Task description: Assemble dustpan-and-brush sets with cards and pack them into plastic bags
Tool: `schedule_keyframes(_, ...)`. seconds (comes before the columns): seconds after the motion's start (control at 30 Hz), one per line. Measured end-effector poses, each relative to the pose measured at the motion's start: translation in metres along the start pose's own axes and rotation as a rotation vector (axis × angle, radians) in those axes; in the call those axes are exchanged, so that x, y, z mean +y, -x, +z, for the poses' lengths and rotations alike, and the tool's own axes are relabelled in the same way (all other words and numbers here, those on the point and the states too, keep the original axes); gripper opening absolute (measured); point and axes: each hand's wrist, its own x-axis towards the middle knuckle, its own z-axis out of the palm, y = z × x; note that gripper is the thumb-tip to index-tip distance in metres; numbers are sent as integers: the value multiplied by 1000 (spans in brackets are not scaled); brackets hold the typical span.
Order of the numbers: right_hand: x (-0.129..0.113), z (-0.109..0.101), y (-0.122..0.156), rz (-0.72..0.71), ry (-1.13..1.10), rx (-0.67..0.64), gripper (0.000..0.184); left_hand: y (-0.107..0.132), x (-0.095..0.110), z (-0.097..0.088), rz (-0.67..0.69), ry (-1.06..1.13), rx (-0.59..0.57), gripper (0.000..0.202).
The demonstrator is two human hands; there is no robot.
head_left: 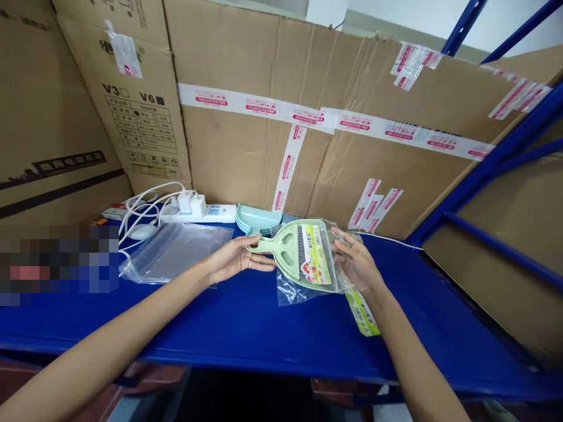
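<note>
A light green dustpan (288, 275) with a grey-bristled brush (302, 249) and a yellow-green label card (317, 258) is held above the blue table. My left hand (237, 257) pinches its handle between thumb and index finger, the other fingers stretched out below. My right hand (355, 261) is closed at the dustpan's wide right edge, on a clear plastic bag (292, 293) that hangs around and below the pan. Part of the bag lies hidden behind the fingers. Under my right wrist another yellow-green label card (363, 313) shows.
Several stacked teal dustpans (257, 218) stand against the cardboard behind. A clear plastic bag (180, 249) lies flat at left, near a white power strip (222, 213) with plugs and cables. Cardboard walls (233, 152) and a blue metal frame (497, 158) bound the table (264, 334).
</note>
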Motion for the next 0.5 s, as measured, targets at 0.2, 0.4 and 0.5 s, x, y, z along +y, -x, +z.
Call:
schedule_keyframes(0.2,15,11,-1,-45,-48,-16,59,3,1,7,77,59,-52,30)
schedule_keyframes(0.4,9,10,1,-68,-43,2,40,6,1,5,87,15,-94,28)
schedule_keyframes(0.5,8,8,0,-133,-45,65,47,4,-3,4,24,0,-98,32)
